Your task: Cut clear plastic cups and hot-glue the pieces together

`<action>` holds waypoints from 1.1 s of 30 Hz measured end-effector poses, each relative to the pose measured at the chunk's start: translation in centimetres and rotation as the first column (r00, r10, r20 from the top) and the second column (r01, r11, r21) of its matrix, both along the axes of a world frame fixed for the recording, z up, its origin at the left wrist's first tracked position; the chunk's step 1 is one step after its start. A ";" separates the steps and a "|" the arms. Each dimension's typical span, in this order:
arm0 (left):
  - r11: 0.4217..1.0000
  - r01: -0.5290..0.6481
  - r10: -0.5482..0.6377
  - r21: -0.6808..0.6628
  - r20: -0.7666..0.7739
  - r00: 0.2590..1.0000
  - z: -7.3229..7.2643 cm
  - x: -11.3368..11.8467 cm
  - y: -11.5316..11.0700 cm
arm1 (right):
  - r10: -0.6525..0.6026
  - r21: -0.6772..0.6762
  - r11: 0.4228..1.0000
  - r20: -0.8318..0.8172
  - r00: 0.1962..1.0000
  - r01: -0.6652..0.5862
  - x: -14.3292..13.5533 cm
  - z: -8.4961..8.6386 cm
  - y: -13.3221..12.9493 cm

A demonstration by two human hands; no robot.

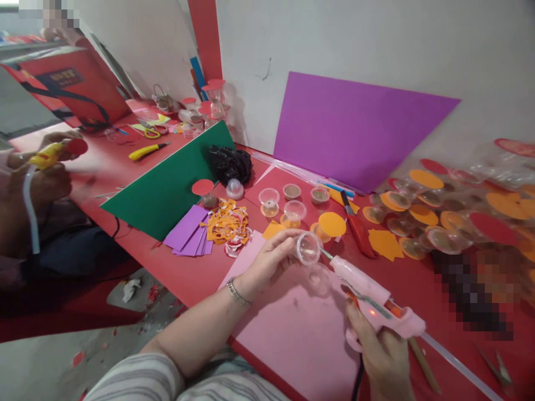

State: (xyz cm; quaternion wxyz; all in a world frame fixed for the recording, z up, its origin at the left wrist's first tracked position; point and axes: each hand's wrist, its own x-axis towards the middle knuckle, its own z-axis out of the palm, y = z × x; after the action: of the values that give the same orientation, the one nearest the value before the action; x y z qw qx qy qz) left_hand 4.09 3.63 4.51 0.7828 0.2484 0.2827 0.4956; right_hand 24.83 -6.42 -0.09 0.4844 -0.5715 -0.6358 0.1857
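A small clear plastic cup [308,248] is held up by my left hand [281,253], its fingers closed round the cup's side. My right hand [378,348] grips a pink glue gun [368,295], whose metal nozzle touches or nearly touches the cup's right side. An orange light glows on the gun, and a long glue stick sticks out of its back. Another clear cup [318,279] sits just below, over the pink sheet [288,323]. Behind my hands are more clear cups [268,198] and an orange disc [332,224].
Joined cups with orange and red discs [426,214] crowd the right. Purple cards [188,231], orange scraps [228,221] and a green board [167,184] lie left of centre. At far left a person's hands hold a yellow glue gun [47,156]. Scissors [495,367] lie lower right.
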 end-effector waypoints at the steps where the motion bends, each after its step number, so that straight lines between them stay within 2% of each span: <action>1: 1.000 -0.009 0.009 0.000 -0.004 1.000 -0.1 0.0 0.0 | 0.019 0.040 0.999 0.051 0.999 -0.021 0.2 0.0 0.1; 3: 1.000 -0.022 0.022 -0.006 -0.019 1.000 -0.2 0.0 0.1 | 0.038 0.087 0.995 0.105 0.994 -0.047 0.4 0.1 0.2; 8: 0.999 -0.028 0.028 -0.016 -0.026 0.999 0.0 -0.1 0.0 | 0.046 -0.004 0.999 0.041 0.998 -0.046 0.0 0.5 0.0; 13: 0.999 -0.025 0.025 -0.021 -0.028 0.999 0.0 -0.1 0.0 | 0.036 0.043 0.998 0.111 0.993 -0.041 0.2 0.3 -0.1; 18: 0.999 -0.011 0.010 -0.031 -0.036 0.999 0.0 -0.2 -0.2 | -0.093 0.042 0.995 0.132 0.987 0.088 1.1 -0.2 -0.1; 23: 0.999 0.027 -0.028 -0.023 -0.033 0.999 0.1 -0.2 -0.2 | 0.006 0.025 1.000 0.135 0.991 -0.010 0.3 -0.1 -0.3; 27: 0.999 0.033 -0.033 -0.013 -0.032 0.999 -0.1 0.0 -0.1 | -0.085 0.017 0.996 0.078 0.993 0.084 -0.7 -0.2 -0.8; 31: 0.999 0.044 -0.044 -0.009 -0.042 0.998 -0.2 0.1 -0.1 | -0.039 0.036 0.999 0.104 0.994 0.036 0.2 -0.5 -0.5; 33: 0.999 0.047 -0.047 -0.007 -0.039 0.998 -0.2 0.1 -0.1 | -0.055 0.062 0.997 0.130 0.990 0.048 0.9 -0.7 -0.3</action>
State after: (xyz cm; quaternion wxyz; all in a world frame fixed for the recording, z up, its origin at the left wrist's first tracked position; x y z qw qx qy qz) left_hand 4.21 3.56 4.30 0.7894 0.2623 0.2934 0.4712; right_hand 25.70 -6.71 -0.75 0.4627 -0.5843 -0.6565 0.1163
